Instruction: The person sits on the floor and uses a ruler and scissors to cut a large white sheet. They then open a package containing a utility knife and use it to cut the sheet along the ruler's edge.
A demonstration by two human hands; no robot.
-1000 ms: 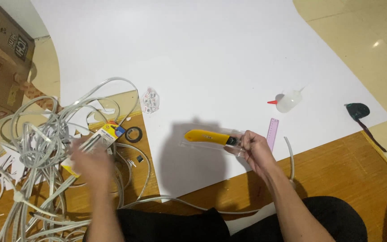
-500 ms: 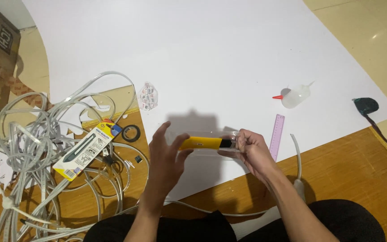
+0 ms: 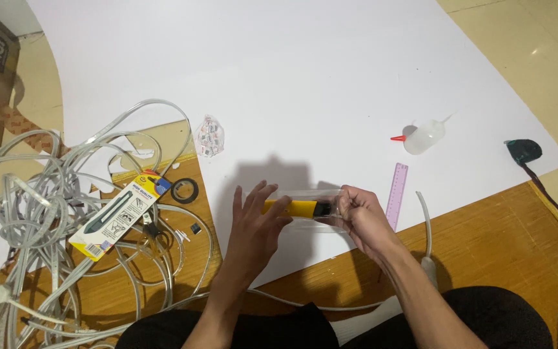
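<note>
- The yellow cutter (image 3: 295, 207) lies near the front edge of the white sheet (image 3: 305, 77), partly in a clear sleeve (image 3: 305, 208).
- Your right hand (image 3: 360, 218) pinches its dark end shut; keep that pinch firm.
- Your left hand (image 3: 256, 223) rests open, fingers spread on the yellow body; press flat, clear of the blade end.
- The purple ruler (image 3: 396, 196) is just beside your right hand.

one head-worn camera looks steeply down from above the person's lap, facing away from the body toward 12 o'clock. it sits close: the left hand (image 3: 253, 223) and right hand (image 3: 360, 216) fill the lower centre, forearms entering from 6 o'clock. the white sheet (image 3: 305, 77) runs out past 12 o'clock. no second view.
</note>
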